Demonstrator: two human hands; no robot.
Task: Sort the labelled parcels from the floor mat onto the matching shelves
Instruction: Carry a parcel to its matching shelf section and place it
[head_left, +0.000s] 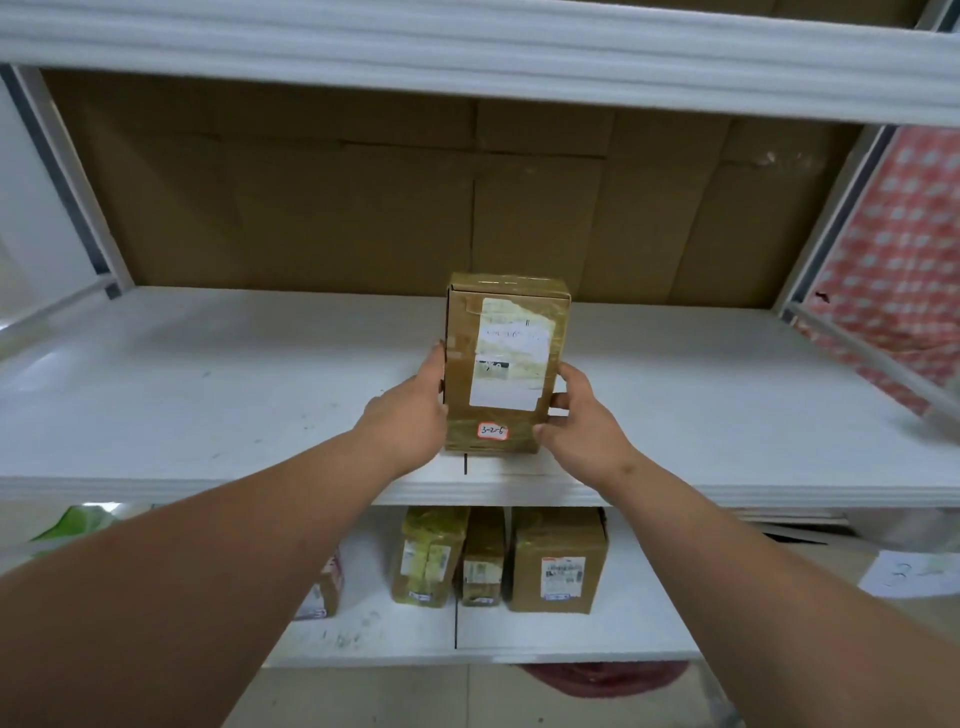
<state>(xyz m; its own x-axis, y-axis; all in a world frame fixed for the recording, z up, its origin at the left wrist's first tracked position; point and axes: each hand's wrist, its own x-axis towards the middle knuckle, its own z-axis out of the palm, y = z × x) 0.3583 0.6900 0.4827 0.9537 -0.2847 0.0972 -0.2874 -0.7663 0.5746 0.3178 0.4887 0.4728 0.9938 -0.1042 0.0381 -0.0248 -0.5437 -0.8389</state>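
On a white shelf (208, 395) backed with cardboard, a taped parcel (506, 358) marked 3-2-6 is standing upright near the front edge, the left hand (410, 415) and right hand (582, 426) gripping its sides, fingers curled around it.

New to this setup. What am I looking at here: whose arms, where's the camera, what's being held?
There is no robot. A person wears one wide-angle camera on the head, looking forward and down, so both bare arms reach in from the bottom. The left hand and right hand grip the sides of a brown parcel, standing upright on the middle shelf. The parcel carries a white label and a small red-edged tag that seems to read 3-2-6. On the lower shelf stand more taped parcels. Flattened cardboard lines the back of the rack.
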